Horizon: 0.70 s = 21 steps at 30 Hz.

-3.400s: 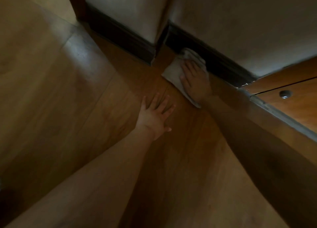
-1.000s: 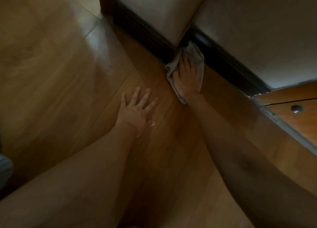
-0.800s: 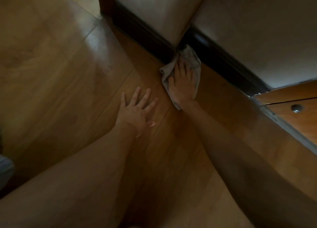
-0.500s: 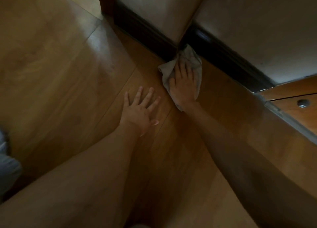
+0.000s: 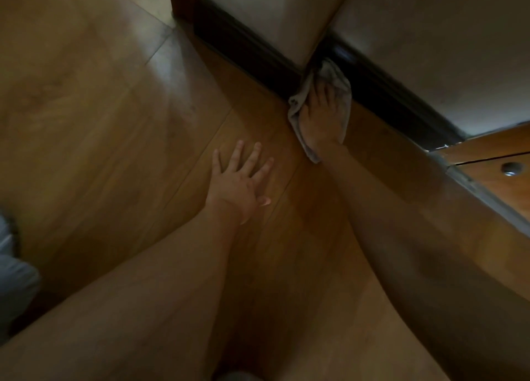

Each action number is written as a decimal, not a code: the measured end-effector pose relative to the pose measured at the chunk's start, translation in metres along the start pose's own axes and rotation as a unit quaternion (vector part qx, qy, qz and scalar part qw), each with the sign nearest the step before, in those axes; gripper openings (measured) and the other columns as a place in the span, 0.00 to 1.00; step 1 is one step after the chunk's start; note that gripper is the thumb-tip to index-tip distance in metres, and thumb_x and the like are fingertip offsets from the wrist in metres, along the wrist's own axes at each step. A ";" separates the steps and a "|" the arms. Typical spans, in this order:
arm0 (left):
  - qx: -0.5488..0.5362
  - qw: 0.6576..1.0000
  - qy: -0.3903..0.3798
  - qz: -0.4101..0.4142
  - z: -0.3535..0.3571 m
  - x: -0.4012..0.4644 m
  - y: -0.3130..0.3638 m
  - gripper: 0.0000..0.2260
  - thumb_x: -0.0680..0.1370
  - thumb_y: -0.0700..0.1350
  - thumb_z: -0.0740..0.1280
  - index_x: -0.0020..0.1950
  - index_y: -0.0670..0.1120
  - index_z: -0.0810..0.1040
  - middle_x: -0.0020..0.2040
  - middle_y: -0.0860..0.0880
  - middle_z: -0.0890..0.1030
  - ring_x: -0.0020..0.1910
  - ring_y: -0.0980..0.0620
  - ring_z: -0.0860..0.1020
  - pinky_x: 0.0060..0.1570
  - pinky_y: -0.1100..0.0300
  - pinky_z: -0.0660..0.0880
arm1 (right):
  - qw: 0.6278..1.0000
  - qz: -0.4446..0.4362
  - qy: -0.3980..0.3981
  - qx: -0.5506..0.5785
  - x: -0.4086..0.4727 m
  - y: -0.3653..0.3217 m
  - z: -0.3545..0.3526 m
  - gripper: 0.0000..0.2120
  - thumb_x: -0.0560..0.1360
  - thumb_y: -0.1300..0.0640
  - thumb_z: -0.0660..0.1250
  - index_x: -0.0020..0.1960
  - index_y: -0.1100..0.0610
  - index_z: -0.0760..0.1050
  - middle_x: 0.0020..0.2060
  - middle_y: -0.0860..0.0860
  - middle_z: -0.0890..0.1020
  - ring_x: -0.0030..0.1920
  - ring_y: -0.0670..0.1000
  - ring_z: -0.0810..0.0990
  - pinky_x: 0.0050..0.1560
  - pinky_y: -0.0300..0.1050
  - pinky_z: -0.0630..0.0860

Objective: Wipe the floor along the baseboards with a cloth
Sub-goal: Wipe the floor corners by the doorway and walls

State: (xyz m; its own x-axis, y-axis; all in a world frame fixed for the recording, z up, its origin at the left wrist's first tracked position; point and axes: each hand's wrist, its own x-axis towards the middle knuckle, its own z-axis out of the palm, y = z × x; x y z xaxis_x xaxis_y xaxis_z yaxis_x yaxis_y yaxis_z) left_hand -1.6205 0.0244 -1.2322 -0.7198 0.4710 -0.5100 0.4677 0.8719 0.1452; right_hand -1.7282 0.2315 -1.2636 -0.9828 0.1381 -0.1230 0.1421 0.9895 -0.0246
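The wooden floor [image 5: 120, 139] fills most of what I see from here, running up to pale walls [image 5: 447, 48] that meet at a jutting corner, with a dark baseboard [image 5: 246, 50] along their foot. Off to the right a wooden panel with a small round metal fitting [image 5: 511, 169] sits beyond a metal threshold strip [image 5: 484, 192]. The left hand [image 5: 239, 184] lies flat on the boards, fingers spread, propping the person up. The right hand [image 5: 319, 116] presses the grey cloth [image 5: 337, 73] down with straight fingers, right at the corner, its far edge bunched against the baseboard. To do this stroke well, I'd say keep the palm's weight even, push the cloth's edge snug into the seam where floor meets trim, and work it round the corner slowly so the fold doesn't ride up and skip the dust.
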 end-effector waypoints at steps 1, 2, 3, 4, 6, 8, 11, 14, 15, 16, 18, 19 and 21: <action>0.000 1.000 0.000 0.001 -0.001 -0.001 0.000 0.34 0.79 0.67 0.49 0.77 0.58 0.32 0.77 0.50 0.29 0.75 0.43 0.30 0.71 0.33 0.39 | 1.000 -0.011 0.011 0.004 -0.015 -0.008 0.003 0.27 0.82 0.52 0.47 0.78 0.61 0.52 0.77 0.57 0.55 0.77 0.55 0.53 0.76 0.51 0.46; 0.000 1.000 0.001 0.002 -0.001 -0.001 0.000 0.34 0.79 0.67 0.49 0.77 0.58 0.33 0.77 0.50 0.29 0.75 0.43 0.30 0.71 0.33 0.39 | 0.999 -0.027 0.018 0.001 -0.033 -0.014 0.007 0.27 0.81 0.52 0.46 0.78 0.60 0.52 0.78 0.56 0.55 0.77 0.54 0.52 0.76 0.51 0.47; -0.001 1.000 0.003 0.003 -0.001 -0.001 -0.001 0.34 0.79 0.67 0.49 0.77 0.58 0.33 0.77 0.50 0.29 0.75 0.43 0.31 0.71 0.33 0.39 | 0.999 -0.042 0.015 0.007 -0.049 -0.017 0.010 0.27 0.81 0.52 0.46 0.78 0.60 0.51 0.78 0.56 0.55 0.77 0.54 0.52 0.77 0.52 0.48; -0.001 1.000 0.004 0.004 -0.001 -0.001 -0.001 0.34 0.80 0.67 0.49 0.77 0.58 0.33 0.77 0.50 0.29 0.75 0.43 0.31 0.71 0.33 0.39 | 0.998 -0.055 0.004 0.015 -0.056 -0.015 0.011 0.27 0.81 0.52 0.45 0.78 0.59 0.52 0.78 0.55 0.55 0.77 0.53 0.53 0.76 0.53 0.49; -0.001 1.000 0.008 0.008 0.000 -0.001 -0.002 0.34 0.79 0.67 0.49 0.77 0.58 0.33 0.77 0.51 0.30 0.75 0.43 0.31 0.71 0.33 0.39 | 0.998 -0.066 -0.002 0.010 -0.040 -0.006 0.008 0.29 0.79 0.51 0.44 0.78 0.59 0.54 0.77 0.55 0.57 0.77 0.54 0.55 0.76 0.52 0.50; -0.003 1.000 0.012 0.006 0.003 0.000 -0.001 0.34 0.79 0.67 0.48 0.77 0.58 0.33 0.77 0.50 0.30 0.75 0.43 0.31 0.71 0.33 0.38 | 0.999 -0.043 0.000 -0.009 -0.007 0.007 0.001 0.31 0.77 0.48 0.42 0.77 0.60 0.55 0.77 0.56 0.59 0.76 0.55 0.57 0.76 0.51 0.51; 0.005 1.000 0.016 0.005 0.004 0.000 -0.001 0.34 0.79 0.67 0.47 0.77 0.58 0.32 0.76 0.50 0.29 0.75 0.43 0.30 0.71 0.33 0.39 | 0.999 -0.031 -0.006 -0.007 0.007 0.011 0.001 0.30 0.78 0.49 0.44 0.77 0.60 0.56 0.76 0.57 0.60 0.76 0.57 0.58 0.75 0.52 0.52; -0.001 1.000 0.018 0.005 0.005 0.000 -0.002 0.33 0.79 0.67 0.47 0.77 0.58 0.32 0.77 0.51 0.29 0.75 0.43 0.30 0.71 0.33 0.38 | 0.994 -0.106 -0.002 -0.010 -0.024 0.017 0.010 0.29 0.80 0.49 0.45 0.77 0.61 0.55 0.76 0.58 0.58 0.77 0.57 0.56 0.76 0.55 0.51; 0.000 1.000 0.018 0.005 0.006 0.000 -0.002 0.33 0.79 0.67 0.47 0.77 0.58 0.32 0.76 0.51 0.29 0.75 0.43 0.30 0.71 0.33 0.38 | 0.991 -0.132 -0.010 -0.013 -0.028 0.023 0.008 0.29 0.80 0.49 0.45 0.77 0.61 0.55 0.76 0.58 0.58 0.76 0.57 0.56 0.76 0.56 0.51; 0.001 1.000 0.016 0.005 0.006 0.000 -0.002 0.33 0.79 0.67 0.47 0.77 0.58 0.32 0.76 0.51 0.29 0.75 0.43 0.30 0.71 0.33 0.38 | 0.989 -0.146 -0.017 -0.013 -0.023 0.029 0.005 0.29 0.80 0.48 0.44 0.77 0.61 0.55 0.76 0.59 0.59 0.76 0.57 0.57 0.76 0.55 0.51; 0.004 1.000 0.013 0.004 0.006 0.000 -0.001 0.33 0.79 0.67 0.47 0.77 0.58 0.32 0.76 0.50 0.28 0.75 0.43 0.30 0.71 0.32 0.39 | 0.990 -0.140 -0.012 -0.018 -0.002 0.034 -0.002 0.29 0.80 0.48 0.44 0.77 0.62 0.56 0.74 0.60 0.63 0.75 0.58 0.61 0.75 0.52 0.53; 0.002 1.000 0.010 0.001 0.004 0.000 -0.001 0.34 0.79 0.67 0.47 0.77 0.58 0.32 0.76 0.50 0.28 0.75 0.43 0.30 0.71 0.32 0.39 | 0.991 -0.133 -0.015 -0.027 0.008 0.037 -0.004 0.29 0.80 0.48 0.44 0.76 0.62 0.57 0.73 0.61 0.65 0.73 0.58 0.63 0.75 0.51 0.54; 0.000 1.000 0.001 -0.001 0.002 0.000 0.000 0.34 0.80 0.67 0.48 0.77 0.58 0.32 0.76 0.50 0.29 0.75 0.42 0.30 0.71 0.32 0.38 | 0.992 -0.117 -0.032 -0.037 0.011 0.050 -0.004 0.29 0.81 0.48 0.43 0.76 0.62 0.58 0.72 0.61 0.66 0.72 0.58 0.65 0.74 0.49 0.55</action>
State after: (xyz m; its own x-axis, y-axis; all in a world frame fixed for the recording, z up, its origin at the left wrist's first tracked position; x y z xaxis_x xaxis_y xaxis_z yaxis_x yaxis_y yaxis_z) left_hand -1.6195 0.0243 -1.2334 -0.7221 0.4695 -0.5082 0.4666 0.8728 0.1433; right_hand -1.7326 0.2831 -1.2620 -0.9780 -0.0967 -0.1846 -0.1007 0.9948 0.0119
